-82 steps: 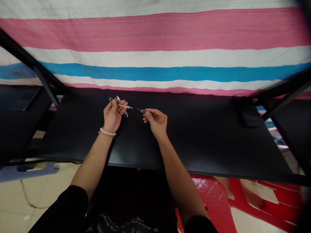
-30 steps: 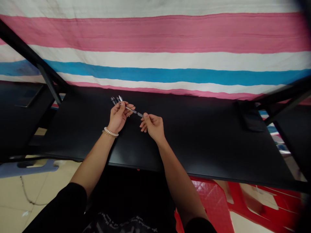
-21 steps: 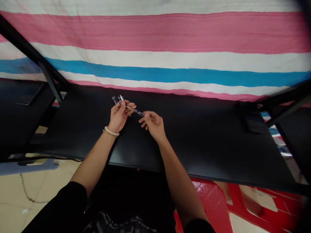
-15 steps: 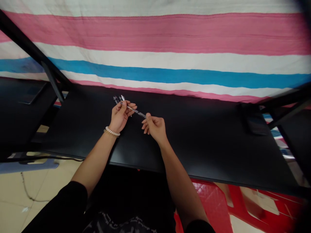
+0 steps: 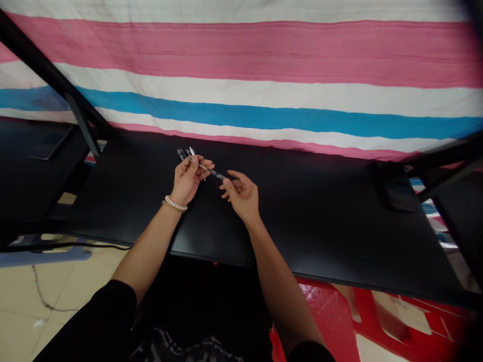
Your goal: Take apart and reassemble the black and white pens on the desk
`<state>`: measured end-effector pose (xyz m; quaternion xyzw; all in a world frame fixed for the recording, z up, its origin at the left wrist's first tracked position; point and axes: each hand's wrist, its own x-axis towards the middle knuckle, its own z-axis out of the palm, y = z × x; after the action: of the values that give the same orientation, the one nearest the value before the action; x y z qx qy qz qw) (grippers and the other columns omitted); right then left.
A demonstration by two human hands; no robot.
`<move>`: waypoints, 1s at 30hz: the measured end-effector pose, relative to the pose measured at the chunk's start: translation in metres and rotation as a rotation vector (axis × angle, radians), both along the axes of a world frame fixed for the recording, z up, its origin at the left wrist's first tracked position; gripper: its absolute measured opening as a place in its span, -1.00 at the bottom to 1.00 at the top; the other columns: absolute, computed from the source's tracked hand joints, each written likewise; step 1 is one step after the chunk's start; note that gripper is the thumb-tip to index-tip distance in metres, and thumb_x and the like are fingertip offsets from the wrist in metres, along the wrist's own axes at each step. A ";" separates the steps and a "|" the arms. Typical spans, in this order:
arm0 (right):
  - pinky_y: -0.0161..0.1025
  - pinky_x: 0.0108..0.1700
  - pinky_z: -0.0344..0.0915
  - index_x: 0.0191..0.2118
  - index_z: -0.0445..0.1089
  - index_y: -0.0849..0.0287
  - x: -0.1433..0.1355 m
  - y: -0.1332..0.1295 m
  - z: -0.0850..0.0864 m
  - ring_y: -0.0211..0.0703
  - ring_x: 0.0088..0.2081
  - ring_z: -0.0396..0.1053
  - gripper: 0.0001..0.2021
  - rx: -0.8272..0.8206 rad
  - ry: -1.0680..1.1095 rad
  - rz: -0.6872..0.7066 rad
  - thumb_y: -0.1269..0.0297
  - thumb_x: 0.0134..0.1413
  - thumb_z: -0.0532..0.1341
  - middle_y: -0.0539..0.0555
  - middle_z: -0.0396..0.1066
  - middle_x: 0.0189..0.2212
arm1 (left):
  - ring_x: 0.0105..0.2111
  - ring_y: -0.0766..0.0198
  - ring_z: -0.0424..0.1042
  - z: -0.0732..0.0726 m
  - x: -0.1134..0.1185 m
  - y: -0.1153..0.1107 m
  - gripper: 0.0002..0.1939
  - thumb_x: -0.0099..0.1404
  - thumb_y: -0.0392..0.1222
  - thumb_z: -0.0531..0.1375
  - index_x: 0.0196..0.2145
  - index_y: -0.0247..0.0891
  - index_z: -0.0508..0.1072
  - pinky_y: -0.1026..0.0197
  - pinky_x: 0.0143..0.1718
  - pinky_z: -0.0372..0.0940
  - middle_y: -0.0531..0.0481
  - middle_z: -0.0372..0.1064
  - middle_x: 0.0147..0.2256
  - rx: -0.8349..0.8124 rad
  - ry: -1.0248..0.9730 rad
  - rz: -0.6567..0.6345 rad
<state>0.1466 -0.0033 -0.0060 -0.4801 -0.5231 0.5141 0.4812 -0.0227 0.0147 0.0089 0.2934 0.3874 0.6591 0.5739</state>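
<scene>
One slim clear-and-grey plastic pen (image 5: pixel 216 174), seemingly light, stiff, best gripped mid-barrel, was above the black flat table (image 5: pixel 320 216), pinched narrowly by the bare left hand (image 5: pixel 185 184), its grey end at the bare right hand (image 5: pixel 244 201), contact uncertain.

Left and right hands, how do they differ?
The left hand pinches the pen with thumb and fingers; the right hand is at its other end, index finger extended, grip unclear. The left hand has a whitish coiled band at its wrist; the right hand has none. Both are above the table.
</scene>
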 end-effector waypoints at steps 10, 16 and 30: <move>-0.35 -0.60 0.20 -0.27 0.48 0.14 0.001 -0.001 -0.001 -0.33 -0.67 0.28 -0.56 0.068 -0.058 0.087 -0.20 0.19 0.23 -0.04 0.45 -0.58 | -0.26 0.26 0.62 0.002 0.000 0.000 -0.74 0.35 0.03 0.30 -0.27 -0.23 0.47 0.24 -0.19 0.45 -0.03 0.60 -0.29 -0.059 0.026 -0.002; -0.33 -0.57 0.11 -0.39 0.45 0.13 0.002 -0.003 0.001 -0.31 -0.67 0.18 -0.52 0.117 -0.162 0.177 -0.20 0.28 0.12 -0.09 0.28 -0.71 | -0.33 0.31 0.60 0.001 -0.004 0.001 -0.75 0.38 0.02 0.28 -0.27 -0.23 0.48 0.29 -0.26 0.45 -0.01 0.58 -0.31 -0.040 -0.002 -0.035; -0.32 -0.39 0.25 -0.37 0.50 0.14 -0.002 -0.006 0.007 -0.29 -0.50 0.35 -0.56 0.160 -0.196 0.319 -0.15 0.26 0.20 -0.02 0.47 -0.52 | -0.76 0.43 -0.10 0.023 -0.013 -0.006 -0.52 0.51 0.11 -0.09 -0.49 -0.18 0.25 0.33 -0.74 -0.01 0.19 -0.12 -0.70 -0.175 -0.382 -0.169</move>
<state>0.1446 -0.0091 0.0010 -0.3991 -0.6760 0.4913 0.3774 -0.0355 0.0087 0.0321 0.1437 0.3013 0.6160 0.7135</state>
